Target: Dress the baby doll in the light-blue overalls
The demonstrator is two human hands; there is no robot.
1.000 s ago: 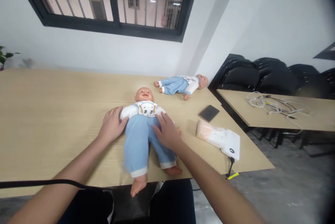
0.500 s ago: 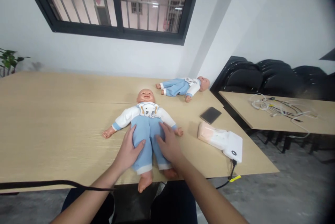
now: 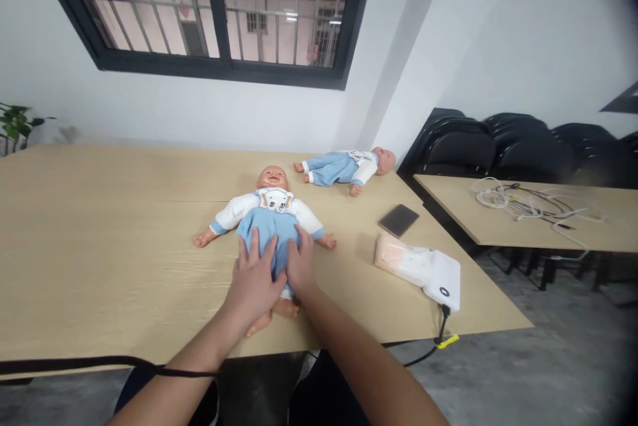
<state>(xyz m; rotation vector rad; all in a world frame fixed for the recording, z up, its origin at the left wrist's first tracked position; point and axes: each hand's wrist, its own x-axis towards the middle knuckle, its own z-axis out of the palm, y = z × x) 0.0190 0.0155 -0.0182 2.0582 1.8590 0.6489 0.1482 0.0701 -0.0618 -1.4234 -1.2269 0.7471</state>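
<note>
A baby doll (image 3: 272,220) lies on its back on the wooden table (image 3: 124,246), head away from me, in a white top with an elephant face and light blue trousers. My left hand (image 3: 254,280) rests on the doll's trousers at its left-hand side, fingers spread. At the other side of the trousers, my right hand (image 3: 302,260) presses against the leg; its fingertips are partly hidden, thumb toward the middle. The doll's legs lie close together under my hands, with both bare feet showing near the table's front edge.
Behind, a second doll (image 3: 343,167) in similar clothes lies sideways. To the right are a dark phone-like slab (image 3: 399,220), a pack of tissues (image 3: 403,258) and a white power bank (image 3: 442,280) with a black cable. Tangled cables (image 3: 518,200) lie on another table.
My hands have come closer together over the trousers. The doll's legs, formerly apart, are now together, and its feet have shifted back onto the table.
</note>
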